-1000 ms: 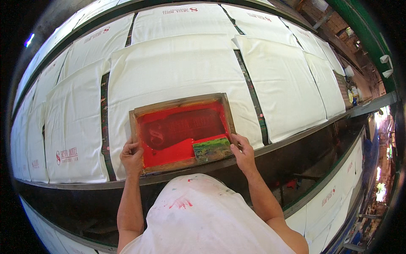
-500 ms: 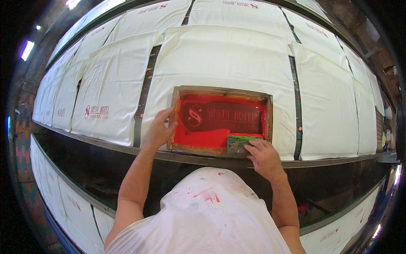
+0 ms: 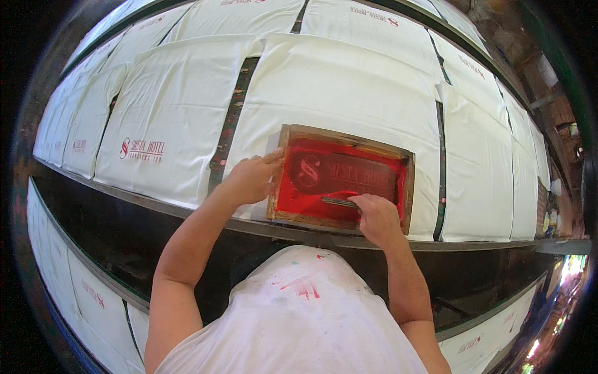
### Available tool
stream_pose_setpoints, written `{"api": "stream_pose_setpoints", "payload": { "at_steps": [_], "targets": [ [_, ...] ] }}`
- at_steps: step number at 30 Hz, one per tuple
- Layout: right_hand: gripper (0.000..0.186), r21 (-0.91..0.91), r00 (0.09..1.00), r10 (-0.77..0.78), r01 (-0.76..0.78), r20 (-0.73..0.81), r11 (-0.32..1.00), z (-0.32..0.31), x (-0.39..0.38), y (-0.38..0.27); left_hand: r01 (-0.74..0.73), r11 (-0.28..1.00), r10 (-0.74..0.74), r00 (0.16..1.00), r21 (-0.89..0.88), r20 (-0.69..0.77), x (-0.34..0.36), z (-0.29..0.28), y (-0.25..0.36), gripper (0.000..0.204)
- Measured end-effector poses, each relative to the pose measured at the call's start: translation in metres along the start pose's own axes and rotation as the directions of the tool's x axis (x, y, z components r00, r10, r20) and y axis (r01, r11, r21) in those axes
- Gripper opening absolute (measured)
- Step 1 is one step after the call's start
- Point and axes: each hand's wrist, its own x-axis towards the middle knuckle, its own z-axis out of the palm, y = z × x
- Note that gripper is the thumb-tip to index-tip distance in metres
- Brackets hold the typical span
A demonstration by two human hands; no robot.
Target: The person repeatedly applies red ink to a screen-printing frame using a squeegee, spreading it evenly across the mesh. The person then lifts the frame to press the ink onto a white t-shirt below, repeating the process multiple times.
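Note:
A wooden screen-printing frame (image 3: 349, 138) lies slightly tilted on a white cloth (image 3: 349, 81). Its mesh carries bright red ink around a darker stencil area with a logo and lettering. My left hand (image 3: 252, 179) is closed at the frame's left side, fingers over the upper left edge. Inside the frame, along the lower part of the mesh, my right hand (image 3: 379, 218) grips a squeegee (image 3: 338, 201). The squeegee now shows as a thin, dark strip pointing left from my fingers. Red ink lies below it; its blade edge is hard to make out.
More white cloths lie to the left (image 3: 165, 118) and right (image 3: 476, 168), several with red prints. Dark gaps separate them. A table edge (image 3: 299, 235) runs in front of me. Behind my arms, another table bears printed white cloths (image 3: 87, 299). Small bottles (image 3: 551, 219) stand far right.
My right hand has lifted and turned the squeegee from the lower right corner, up and leftward over the mesh. The whole view has turned slightly, and my left hand stays at the frame.

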Motion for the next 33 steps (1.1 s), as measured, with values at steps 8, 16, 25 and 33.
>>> {"api": "stream_pose_setpoints", "payload": {
  "at_steps": [8, 16, 25, 33],
  "targets": [
    [0.042, -0.012, 0.981, -0.126, 0.126, -0.145, 0.992, 0.030, 0.102, -0.009, -0.008, 0.998, 0.006, 0.999, 0.056, 0.032, 0.011, -0.010, 0.005, 0.057],
    [0.046, -0.151, 0.993, -0.096, 0.084, -0.070, 0.985, 0.030, 0.146, -0.016, -0.044, 0.998, 0.042, 0.999, 0.055, 0.023, 0.011, -0.010, -0.001, 0.053],
    [0.050, -0.102, 0.978, -0.198, 0.192, -0.057, 0.976, 0.049, 0.110, -0.031, -0.025, 0.987, 0.015, 0.998, 0.158, 0.066, 0.012, -0.008, 0.004, 0.049],
    [0.052, -0.130, 0.984, -0.178, 0.174, -0.021, 0.976, 0.064, 0.033, -0.060, -0.042, 0.988, 0.034, 0.998, 0.146, 0.059, 0.014, 0.002, -0.004, 0.056]
  ]
}}
